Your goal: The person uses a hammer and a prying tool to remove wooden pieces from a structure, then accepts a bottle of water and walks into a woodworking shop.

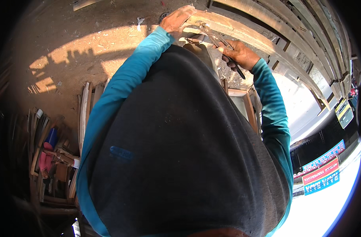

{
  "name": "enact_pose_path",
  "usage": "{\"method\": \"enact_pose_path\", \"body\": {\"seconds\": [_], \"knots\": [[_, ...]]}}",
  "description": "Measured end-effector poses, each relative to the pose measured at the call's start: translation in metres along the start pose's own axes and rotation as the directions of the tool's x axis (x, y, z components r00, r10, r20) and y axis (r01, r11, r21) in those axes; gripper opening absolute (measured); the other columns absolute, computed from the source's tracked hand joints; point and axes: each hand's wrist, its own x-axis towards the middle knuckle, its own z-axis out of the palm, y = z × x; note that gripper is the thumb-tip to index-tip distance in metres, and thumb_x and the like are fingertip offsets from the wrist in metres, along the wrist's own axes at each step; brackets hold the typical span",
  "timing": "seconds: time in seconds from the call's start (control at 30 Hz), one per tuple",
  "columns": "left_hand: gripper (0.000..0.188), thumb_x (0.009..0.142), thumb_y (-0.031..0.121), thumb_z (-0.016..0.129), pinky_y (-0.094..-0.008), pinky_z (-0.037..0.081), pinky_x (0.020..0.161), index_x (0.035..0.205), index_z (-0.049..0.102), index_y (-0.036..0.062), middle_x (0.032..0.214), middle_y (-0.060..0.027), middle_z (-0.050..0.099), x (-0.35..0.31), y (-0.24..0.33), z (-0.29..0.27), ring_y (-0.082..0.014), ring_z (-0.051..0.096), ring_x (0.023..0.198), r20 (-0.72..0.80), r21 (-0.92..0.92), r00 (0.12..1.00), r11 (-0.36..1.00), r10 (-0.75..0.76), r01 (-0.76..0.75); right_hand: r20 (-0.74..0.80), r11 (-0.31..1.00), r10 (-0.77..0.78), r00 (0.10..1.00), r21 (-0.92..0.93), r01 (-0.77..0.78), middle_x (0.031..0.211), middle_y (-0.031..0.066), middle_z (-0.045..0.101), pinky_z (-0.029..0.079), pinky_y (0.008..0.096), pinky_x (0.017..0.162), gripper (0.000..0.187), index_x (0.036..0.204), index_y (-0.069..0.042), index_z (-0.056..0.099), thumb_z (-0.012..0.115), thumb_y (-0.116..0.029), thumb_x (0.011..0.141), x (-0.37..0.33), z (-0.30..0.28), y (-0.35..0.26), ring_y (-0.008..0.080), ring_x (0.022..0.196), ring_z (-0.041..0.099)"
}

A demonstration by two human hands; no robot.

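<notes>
In the head view, the right hand (239,54) is gripping a pair of pliers (205,28), its fingers wrapping around the handles. The pliers' head is pointing leftward, sitting just beside the end of a long wooden board (243,28). The left hand (179,20) is reaching to that end; I cannot tell whether its fingers are pinching anything.

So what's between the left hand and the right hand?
The pliers' head and part of their handles: in the head view, the pliers, held in the right hand, point toward the left hand.
</notes>
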Motion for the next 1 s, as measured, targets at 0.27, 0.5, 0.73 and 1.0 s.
{"method": "enact_pose_path", "body": {"seconds": [0.27,0.5,0.73,1.0], "knots": [[0.055,0.08,0.002,0.073,-0.0396,0.051,0.102,0.132,0.055,0.0076,0.135,-0.0147,0.059,-0.004,0.034,0.027,-0.0345,0.057,0.124,0.038,0.043,0.999,0.999,0.007,-0.009,-0.066,0.568,-0.503,0.862,-0.777,0.273,0.074,0.0225,0.061,0.048,0.0502,0.066,0.03,0.112,-0.001,0.052,0.046,-0.03,0.105,-0.013,-0.022,0.052,0.0409,0.076,0.064],[0.058,0.08,0.004,0.077,-0.0383,0.05,0.102,0.133,0.053,0.0078,0.132,-0.0151,0.061,0.033,0.034,0.04,-0.0334,0.06,0.121,0.107,-0.012,0.986,0.992,-0.126,0.128,-0.428,0.663,-0.497,0.754,-0.749,0.012,0.094,0.0228,0.067,0.055,0.0456,0.068,0.03,0.128,-0.007,0.051,0.049,-0.025,0.104,-0.05,-0.053,0.148,0.039,0.081,0.068],[0.056,0.083,0.01,0.076,-0.0373,0.05,0.103,0.134,0.054,0.0092,0.131,-0.0142,0.061,0.031,0.039,0.037,-0.0321,0.061,0.12,0.11,-0.048,0.977,0.981,-0.182,0.188,-0.9,0.641,-0.053,0.432,0.301,0.706,0.124,0.032,0.057,0.056,0.0516,0.095,0.06,0.151,0.004,0.023,0.04,-0.005,0.095,-0.18,-0.114,0.202,0.0445,0.113,0.062],[0.056,0.08,0.008,0.079,-0.0377,0.05,0.102,0.131,0.055,0.0101,0.131,-0.0119,0.061,0.034,0.025,0.041,-0.0322,0.06,0.12,0.103,-0.065,0.991,0.994,-0.084,0.091,-0.621,0.577,-0.21,0.756,0.545,0.608,0.118,0.0327,0.062,0.054,0.0479,0.097,0.066,0.15,0.008,0.023,0.034,-0.001,0.085,-0.101,-0.013,0.103,0.0432,0.108,0.065]]}}
